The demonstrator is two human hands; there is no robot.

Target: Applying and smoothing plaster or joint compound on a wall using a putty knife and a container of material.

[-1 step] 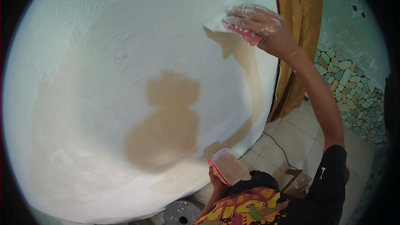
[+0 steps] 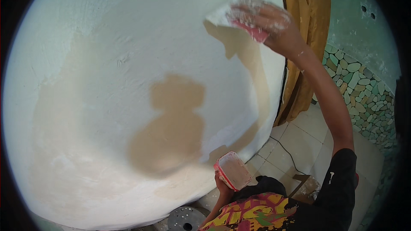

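Smeared with white paste, my right hand (image 2: 263,23) grips a pink tool (image 2: 257,34); its pale, thin edge meets the big white plastered surface (image 2: 98,72), near that surface's upper right. Exactly what kind of tool it is, I cannot make out, as my fingers cover much of it. Lower down, my left hand (image 2: 222,186) holds a rectangular plastic container (image 2: 234,170) with a red rim and a greyish inside, close to the surface's lower right edge. Shadows of my head, body and arm fall across the plaster.
Ochre draped material (image 2: 304,13) borders the plaster on the right, beside a green wall (image 2: 364,34) and pebble mosaic (image 2: 364,102). Below lie pale floor tiles (image 2: 304,141), a black cable (image 2: 291,158), a dusty brown object (image 2: 306,188) and a grey disc with holes (image 2: 180,220).
My right hand has shifted slightly up and to the left with the pink tool. My left hand and the container look unmoved.
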